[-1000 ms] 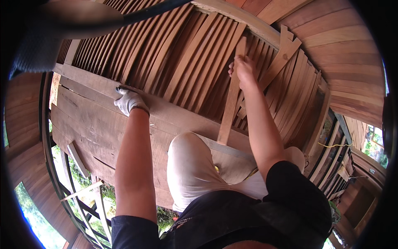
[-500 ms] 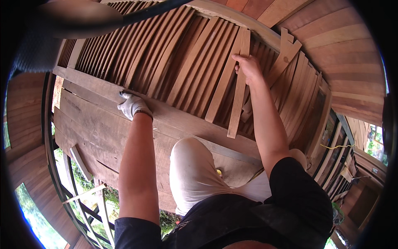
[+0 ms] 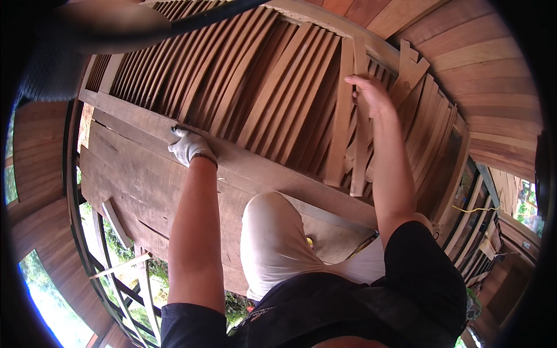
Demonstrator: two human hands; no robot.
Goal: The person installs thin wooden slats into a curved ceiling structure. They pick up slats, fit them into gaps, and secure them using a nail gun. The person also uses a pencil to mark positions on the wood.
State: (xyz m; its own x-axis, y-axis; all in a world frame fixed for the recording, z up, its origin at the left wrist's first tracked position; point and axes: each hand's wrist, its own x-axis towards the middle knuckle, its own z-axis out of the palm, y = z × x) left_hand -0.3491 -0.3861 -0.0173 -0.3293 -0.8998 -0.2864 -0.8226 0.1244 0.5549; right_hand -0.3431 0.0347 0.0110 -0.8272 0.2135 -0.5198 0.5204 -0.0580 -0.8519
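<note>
One head-worn camera looks down over the black shirt [image 3: 348,307] and both hands [image 3: 192,147] [image 3: 374,95], apparently from fairly near.

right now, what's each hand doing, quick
Left hand: gloved, resting on the wooden rail; whether it is open or closed cannot be told.
Right hand: closed, holding at least one wooden slat.

The loose slats [image 3: 343,116] were bare brown wood, matt and fairly smooth, while the frame rail [image 3: 249,158] was duller, greyer timber. The plank panel [image 3: 133,168] looked rough and scuffed. The white glove [image 3: 187,147] and pale trousers [image 3: 270,238] were matt cloth
</note>
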